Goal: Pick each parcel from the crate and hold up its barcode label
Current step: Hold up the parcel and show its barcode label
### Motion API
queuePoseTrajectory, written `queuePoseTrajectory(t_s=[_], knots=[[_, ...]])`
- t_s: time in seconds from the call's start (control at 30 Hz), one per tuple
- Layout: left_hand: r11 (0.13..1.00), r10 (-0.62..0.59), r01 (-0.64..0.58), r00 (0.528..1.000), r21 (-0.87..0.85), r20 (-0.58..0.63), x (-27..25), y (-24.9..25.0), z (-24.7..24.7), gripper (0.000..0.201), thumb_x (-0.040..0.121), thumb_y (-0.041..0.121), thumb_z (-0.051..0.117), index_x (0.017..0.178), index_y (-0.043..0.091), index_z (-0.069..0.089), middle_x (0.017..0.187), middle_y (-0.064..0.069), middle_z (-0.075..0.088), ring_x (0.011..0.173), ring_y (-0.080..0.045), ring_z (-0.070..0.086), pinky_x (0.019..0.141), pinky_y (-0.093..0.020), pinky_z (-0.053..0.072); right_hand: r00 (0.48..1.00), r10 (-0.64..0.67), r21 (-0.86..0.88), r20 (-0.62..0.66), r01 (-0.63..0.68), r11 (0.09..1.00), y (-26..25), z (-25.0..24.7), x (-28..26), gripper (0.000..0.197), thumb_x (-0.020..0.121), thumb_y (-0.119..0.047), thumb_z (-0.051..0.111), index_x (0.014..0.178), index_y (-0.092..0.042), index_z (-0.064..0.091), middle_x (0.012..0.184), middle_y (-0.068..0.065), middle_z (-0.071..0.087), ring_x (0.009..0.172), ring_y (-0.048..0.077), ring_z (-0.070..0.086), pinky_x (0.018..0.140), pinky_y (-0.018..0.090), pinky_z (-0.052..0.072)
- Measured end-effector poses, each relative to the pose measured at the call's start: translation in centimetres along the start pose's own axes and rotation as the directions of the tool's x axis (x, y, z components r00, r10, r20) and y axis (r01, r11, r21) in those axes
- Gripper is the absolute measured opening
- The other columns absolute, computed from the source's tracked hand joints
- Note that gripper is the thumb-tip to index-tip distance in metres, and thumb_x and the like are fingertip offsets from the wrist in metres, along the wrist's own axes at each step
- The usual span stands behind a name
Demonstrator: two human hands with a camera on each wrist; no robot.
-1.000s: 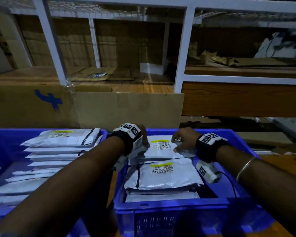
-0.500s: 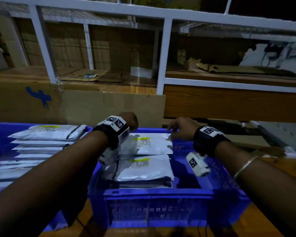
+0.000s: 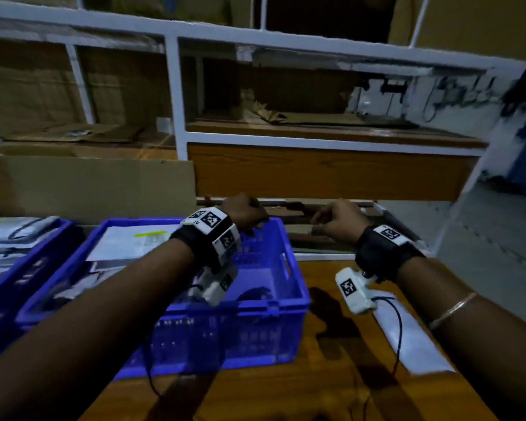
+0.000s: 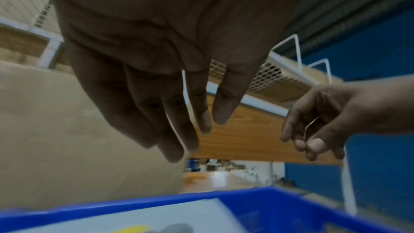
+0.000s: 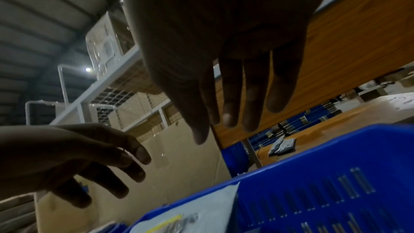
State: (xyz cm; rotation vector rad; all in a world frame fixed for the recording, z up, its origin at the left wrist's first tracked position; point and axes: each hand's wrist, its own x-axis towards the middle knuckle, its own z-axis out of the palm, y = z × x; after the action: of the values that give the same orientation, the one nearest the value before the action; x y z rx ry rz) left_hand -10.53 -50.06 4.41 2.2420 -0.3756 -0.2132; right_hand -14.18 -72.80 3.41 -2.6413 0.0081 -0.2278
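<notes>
Head view looks down over both forearms; wrist views look up close along fingers, sharing the blue crate (image 3: 264,302).

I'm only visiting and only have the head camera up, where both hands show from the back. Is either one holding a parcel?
Observer: No. The left wrist camera shows the left hand from the palm side, its fingers hanging loose with nothing in them.
Visitor: And the other one?
Observer: The right wrist camera shows the right hand with fingers nearly straight and its grip empty.
Visitor: Is there anything beyond that shelf that I can't see?
Observer: Yes. Past the wooden panel, the right wrist camera shows a grey packet lying on a far wooden table.
</notes>
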Motion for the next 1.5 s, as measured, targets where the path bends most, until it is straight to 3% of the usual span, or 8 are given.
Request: queuePoseTrajectory(t_s=[0.37, 0.5, 0.63, 0.73, 0.93, 1.27, 1.4, 1.5], knots=[[0.978, -0.098, 0.15, 0.944, -0.147, 0.316, 0.5, 8.1, 19.3, 0.024, 0.095, 0.023, 0.06, 0.108, 0.003, 0.065, 0.099, -0.017, 0.069, 0.069, -0.024, 0.063, 0.053, -0.028, 0.048, 0.969, 0.246, -0.018, 0.011, -0.246, 0.969, 18.9, -2.1, -7.0, 0.023, 0.084, -0.016, 0.073, 0.065, -0.004, 0.07, 0.065, 0.012, 0.068, 0.062, 0.018, 0.061, 0.052, 0.025, 0.045], [0.968, -0.14, 0.205, 0.918, -0.143, 0.371, 1.1, 8.0, 24.9, 0.024, 0.095, 0.019, 0.061, 0.107, -0.001, 0.065, 0.102, -0.02, 0.07, 0.079, -0.03, 0.066, 0.06, -0.033, 0.054, 0.933, 0.357, -0.045, 0.047, -0.355, 0.934, 24.8, -0.6, -8.8, 0.023, 0.082, -0.021, 0.073, 0.077, 0.001, 0.072, 0.076, 0.018, 0.07, 0.076, 0.028, 0.066, 0.068, 0.038, 0.053], [0.904, -0.254, 0.363, 0.881, -0.227, 0.398, 1.3, 6.5, 30.0, 0.009, 0.092, 0.006, 0.061, 0.087, -0.001, 0.058, 0.079, -0.017, 0.059, 0.064, -0.027, 0.061, 0.043, -0.025, 0.05, 0.886, 0.445, -0.084, 0.134, -0.437, 0.895, 28.9, 1.6, -10.4, 0.019, 0.083, -0.028, 0.074, 0.076, -0.01, 0.072, 0.067, 0.003, 0.065, 0.071, 0.02, 0.061, 0.066, 0.027, 0.044], [0.898, -0.288, 0.402, 0.846, -0.182, 0.448, 2.2, 4.9, 33.2, 0.025, 0.09, 0.003, 0.06, 0.067, 0.008, 0.052, 0.069, -0.013, 0.056, 0.069, -0.028, 0.062, 0.06, -0.032, 0.054, 0.859, 0.479, -0.101, 0.181, -0.468, 0.878, 31.3, 3.5, -10.6, 0.024, 0.085, -0.032, 0.073, 0.083, -0.009, 0.067, 0.081, 0.01, 0.066, 0.086, 0.028, 0.064, 0.069, 0.028, 0.043], [0.867, -0.354, 0.476, 0.797, -0.146, 0.489, 3.7, 2.9, 36.7, 0.045, 0.086, 0.009, 0.064, 0.046, 0.012, 0.046, 0.054, -0.011, 0.051, 0.049, -0.024, 0.044, 0.061, -0.037, 0.037, 0.815, 0.533, -0.085, 0.226, -0.529, 0.844, 34.0, 6.9, -10.3, 0.034, 0.086, -0.043, 0.067, 0.096, -0.014, 0.053, 0.096, 0.012, 0.058, 0.086, 0.03, 0.055, 0.07, 0.031, 0.041], [0.794, -0.376, 0.553, 0.772, -0.251, 0.512, 4.2, 1.2, 38.9, 0.026, 0.087, 0.009, 0.064, 0.065, 0.007, 0.051, 0.061, -0.01, 0.047, 0.049, -0.022, 0.047, 0.046, -0.026, 0.039, 0.773, 0.598, 0.038, 0.215, -0.618, 0.785, 34.9, 9.5, -9.5, 0.059, 0.078, -0.042, 0.076, 0.12, -0.005, 0.059, 0.121, 0.017, 0.061, 0.108, 0.036, 0.058, 0.073, 0.032, 0.039], [0.767, -0.348, 0.545, 0.797, -0.339, 0.493, 4.1, 0.4, 37.5, 0.019, 0.086, 0.007, 0.062, 0.07, 0.005, 0.052, 0.06, -0.011, 0.048, 0.05, -0.022, 0.047, 0.048, -0.025, 0.036, 0.822, 0.553, 0.169, 0.139, -0.57, 0.804, 33.2, 8.4, -9.6, 0.027, 0.075, -0.027, 0.082, 0.088, -0.012, 0.064, 0.084, 0.003, 0.06, 0.088, 0.027, 0.059, 0.069, 0.029, 0.04], [0.653, -0.372, 0.583, 0.803, -0.483, 0.466, 4.6, -0.3, 36.0, 0.027, 0.093, 0.029, 0.055, 0.081, 0.005, 0.054, 0.064, -0.011, 0.053, 0.049, -0.023, 0.05, 0.049, -0.026, 0.037, 0.912, 0.403, 0.152, 0.072, -0.409, 0.9, 31.2, 6.7, -9.7, 0.034, 0.075, -0.017, 0.08, 0.105, -0.01, 0.068, 0.095, 0.005, 0.067, 0.091, 0.024, 0.061, 0.072, 0.029, 0.045]])
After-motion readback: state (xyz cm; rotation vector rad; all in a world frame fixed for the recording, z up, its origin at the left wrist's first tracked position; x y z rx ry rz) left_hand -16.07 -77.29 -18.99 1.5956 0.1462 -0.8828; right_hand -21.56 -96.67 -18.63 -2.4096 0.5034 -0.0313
